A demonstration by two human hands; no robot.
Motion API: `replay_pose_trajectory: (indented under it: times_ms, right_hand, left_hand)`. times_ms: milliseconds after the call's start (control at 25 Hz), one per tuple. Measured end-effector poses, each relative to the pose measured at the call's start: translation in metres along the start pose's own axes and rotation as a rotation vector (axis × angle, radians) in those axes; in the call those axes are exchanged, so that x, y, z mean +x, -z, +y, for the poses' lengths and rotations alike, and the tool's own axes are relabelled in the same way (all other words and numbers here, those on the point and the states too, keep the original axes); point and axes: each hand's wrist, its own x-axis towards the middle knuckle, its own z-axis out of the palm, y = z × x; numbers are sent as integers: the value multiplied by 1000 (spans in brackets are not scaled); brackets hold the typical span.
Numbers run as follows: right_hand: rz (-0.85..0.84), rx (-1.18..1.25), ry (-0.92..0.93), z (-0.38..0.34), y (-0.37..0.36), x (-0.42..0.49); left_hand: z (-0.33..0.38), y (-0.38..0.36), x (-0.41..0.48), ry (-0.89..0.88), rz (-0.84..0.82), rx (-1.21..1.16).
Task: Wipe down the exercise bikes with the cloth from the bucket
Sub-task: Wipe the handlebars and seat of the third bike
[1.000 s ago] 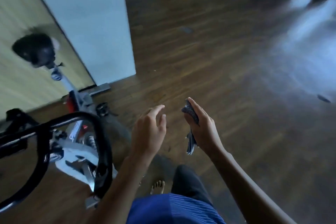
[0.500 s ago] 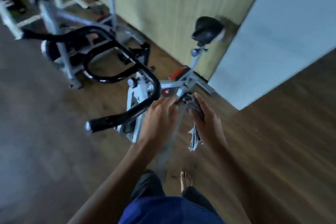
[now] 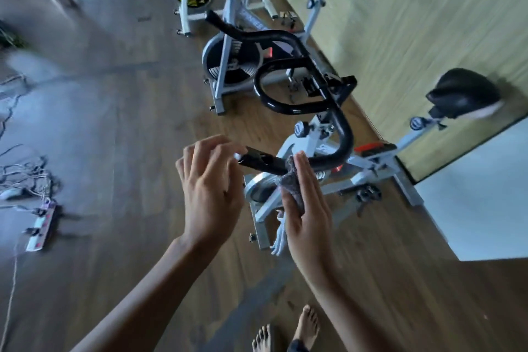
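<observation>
The right hand (image 3: 308,220), fingers straight and together, is only thumb-pinning the grey cloth (image 3: 291,180) against the nearest bike's handlebar (image 3: 340,134), risking a slip to the floor (image 3: 114,128); the left hand (image 3: 211,188) is hovering spread-fingered, empty.

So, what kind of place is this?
Probably a small gym or workout room: several white-framed exercise bikes with black handlebars stand along a pale green wall on a brown wooden floor.

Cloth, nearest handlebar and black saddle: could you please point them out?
cloth (image 3: 289,182): head view, bunched grey part
handlebar (image 3: 346,134): head view, curved black tube
saddle (image 3: 463,91): head view, black top
</observation>
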Motion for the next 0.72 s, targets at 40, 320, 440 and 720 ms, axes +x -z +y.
replay_pose_trajectory:
  times_ms: [40,320,440,720]
  right_hand:
    - [20,9,23,-1,-12,0]
    - [172,102,88,-8,-69,-6]
    - [206,157,132,-13,-89,-2]
    - [370,-93,131,-6,-121,21]
  left_hand:
    - [-8,-1,0,13,-4,-46]
    - [-31,-14,-14,105,-44,-307]
    - [-34,-13,-18,137,-60,-376]
    - [-48,-10,-12,185,-104,-527]
